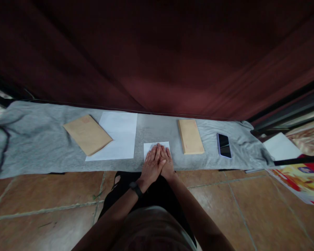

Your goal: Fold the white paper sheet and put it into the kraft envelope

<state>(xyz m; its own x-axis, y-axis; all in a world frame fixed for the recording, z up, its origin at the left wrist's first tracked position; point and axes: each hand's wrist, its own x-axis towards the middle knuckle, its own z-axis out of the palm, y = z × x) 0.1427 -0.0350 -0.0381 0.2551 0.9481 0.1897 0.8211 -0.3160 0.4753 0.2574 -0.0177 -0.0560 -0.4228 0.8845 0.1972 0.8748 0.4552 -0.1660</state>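
A small white sheet of paper, apparently folded, lies near the front edge of the grey cloth, directly before me. My left hand rests flat on it with fingers stretched forward, a dark watch on that wrist. Beside it and partly overlapping, my right hand also presses flat on the paper, fingers extended. The hands cover most of the sheet, so its lower part is hidden. Neither hand grips anything. To the right sits a stack of brown envelopes; to the left, more brown envelopes lie slantwise over larger white paper.
The grey cloth covers a long narrow surface backed by a dark red curtain. A phone lies toward the right end. Beyond that end are a white sheet and a colourful printed box. Tiled floor shows below.
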